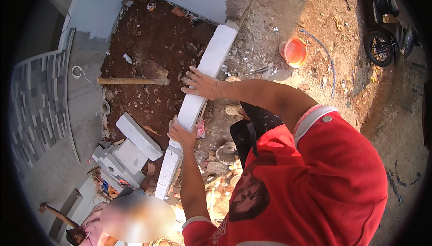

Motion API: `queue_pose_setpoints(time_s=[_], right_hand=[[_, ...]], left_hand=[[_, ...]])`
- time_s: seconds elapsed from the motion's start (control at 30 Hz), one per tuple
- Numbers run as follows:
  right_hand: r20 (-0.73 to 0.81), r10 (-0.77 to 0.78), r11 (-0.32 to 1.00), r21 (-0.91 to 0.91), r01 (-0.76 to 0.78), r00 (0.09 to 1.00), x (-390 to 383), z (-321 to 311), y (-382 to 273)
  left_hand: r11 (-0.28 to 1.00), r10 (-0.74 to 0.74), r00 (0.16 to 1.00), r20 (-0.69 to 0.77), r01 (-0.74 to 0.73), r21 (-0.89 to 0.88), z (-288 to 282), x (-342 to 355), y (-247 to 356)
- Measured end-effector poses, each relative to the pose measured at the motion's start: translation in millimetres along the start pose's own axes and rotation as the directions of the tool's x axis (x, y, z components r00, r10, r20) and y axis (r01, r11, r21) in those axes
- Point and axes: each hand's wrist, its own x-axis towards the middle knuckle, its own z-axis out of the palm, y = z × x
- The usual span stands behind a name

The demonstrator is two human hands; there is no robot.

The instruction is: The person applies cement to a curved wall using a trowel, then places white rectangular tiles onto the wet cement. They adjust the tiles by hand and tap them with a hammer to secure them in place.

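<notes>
A row of white lightweight building blocks (216, 50) runs along the edge of a bed of dark soil. My right hand (200, 84) lies palm down on top of the row, fingers spread. Lower in the picture, my left hand (182, 134) rests on the same row near a joint, its fingers stretched over the top and the thumb apart. Below that joint another white block (168, 169) continues the line. Neither hand is wrapped around anything. Beside the row, on my side, a crumpled pink wrapper (200, 129) lies near my left wrist.
A hoe (132, 81) lies on the soil (135, 34). Loose blocks (139, 135) are stacked at lower left, near a co-worker in pink (92, 221) and another person's blurred head. An orange bucket (294, 52), blue hose (326, 50), metal bowl (227, 153) and motorbike (382, 43) stand around.
</notes>
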Motion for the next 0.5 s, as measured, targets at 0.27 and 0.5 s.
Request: queue_pose_setpoints(time_s=[0.27,0.5], right_hand=[[-0.546,0.197,0.897,0.436,0.075,0.814,-23,-9,-25],[-0.401,0.877,0.441,0.891,-0.108,0.266,-84,26,-23]], left_hand=[[0.977,0.204,0.979,0.02,-0.205,0.065,-22,11,19],[0.975,0.205,0.972,0.118,-0.214,0.067,-21,12,15]])
